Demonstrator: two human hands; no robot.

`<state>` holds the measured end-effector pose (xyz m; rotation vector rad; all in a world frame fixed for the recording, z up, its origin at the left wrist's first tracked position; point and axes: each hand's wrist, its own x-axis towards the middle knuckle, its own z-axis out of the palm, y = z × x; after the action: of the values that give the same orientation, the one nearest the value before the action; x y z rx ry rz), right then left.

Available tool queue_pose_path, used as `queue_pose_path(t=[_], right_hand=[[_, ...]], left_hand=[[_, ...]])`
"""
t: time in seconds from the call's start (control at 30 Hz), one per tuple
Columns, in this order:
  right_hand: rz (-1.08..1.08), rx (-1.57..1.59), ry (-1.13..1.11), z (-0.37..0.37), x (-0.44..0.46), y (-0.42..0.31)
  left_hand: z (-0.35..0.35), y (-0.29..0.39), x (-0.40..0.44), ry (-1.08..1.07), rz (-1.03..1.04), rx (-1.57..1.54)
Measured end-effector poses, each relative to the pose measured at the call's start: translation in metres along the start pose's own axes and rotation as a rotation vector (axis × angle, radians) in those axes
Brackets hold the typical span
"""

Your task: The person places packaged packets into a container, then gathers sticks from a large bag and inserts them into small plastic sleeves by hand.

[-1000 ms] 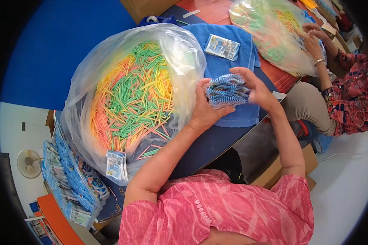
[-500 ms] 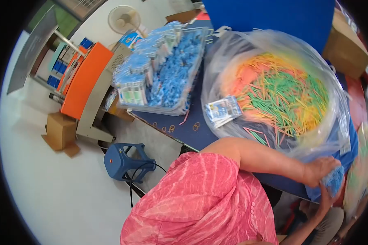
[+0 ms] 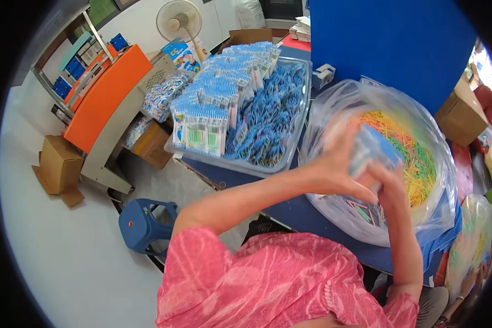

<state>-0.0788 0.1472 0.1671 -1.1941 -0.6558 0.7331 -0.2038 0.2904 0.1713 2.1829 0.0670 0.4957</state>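
Note:
A blurred blue-and-white packet or small stack of packets (image 3: 385, 146) is between my hands, over the plastic bag. My left hand (image 3: 339, 164) is at its left side, fingers and thumb spread wide; whether it touches the packet is blurred. From the right, my right hand (image 3: 391, 183) closes on the packet's lower edge. Beneath lies a clear plastic bag (image 3: 355, 232) with many thin yellow, orange and green sticks (image 3: 421, 169). To the left stands a clear plastic bin (image 3: 262, 170) with rows of blue-and-white packets (image 3: 202, 128) and a heap of loose blue packets (image 3: 276, 120).
A blue panel (image 3: 391, 44) rises behind the bag. A cardboard box (image 3: 460, 112) is at right. An orange-topped machine (image 3: 109, 98), a blue stool (image 3: 139, 224), an open carton (image 3: 60, 164) and a fan (image 3: 179, 23) are at left. Another person's hand (image 3: 467, 281) shows lower right.
Both hands have come from the lower right, where they were on a blue bundle, to above the bag, now with a blue-and-white packet between them. The view has shifted.

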Motion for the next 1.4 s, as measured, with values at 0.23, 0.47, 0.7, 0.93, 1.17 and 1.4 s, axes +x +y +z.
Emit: queue_pose_path(t=[0.23, 0.47, 0.7, 0.93, 1.17, 1.4], right_hand=[[-0.164, -0.200, -0.111, 0.073, 0.202, 0.012], [-0.342, -0.530, -0.024, 0.129, 0.367, 0.055], [-0.310, -0.313, -0.202, 0.175, 0.388, 0.092], [-0.286, -1.111, -0.094, 0.138, 0.419, 0.102], [-0.189, -0.912, -0.166, 0.139, 0.400, 0.080], [-0.325, -0.649, -0.052, 0.127, 0.396, 0.082]], left_hand=[[-0.105, -0.065, -0.076, 0.454, 0.156, 0.359], [-0.113, -0.082, -0.090, 0.280, 0.081, 0.287], [-0.121, -0.082, -0.088, 0.211, 0.024, 0.172], [-0.126, -0.080, -0.086, 0.143, 0.000, 0.167], [-0.122, -0.079, -0.089, 0.207, 0.037, 0.205], [-0.113, -0.078, -0.088, 0.269, 0.064, 0.306]])
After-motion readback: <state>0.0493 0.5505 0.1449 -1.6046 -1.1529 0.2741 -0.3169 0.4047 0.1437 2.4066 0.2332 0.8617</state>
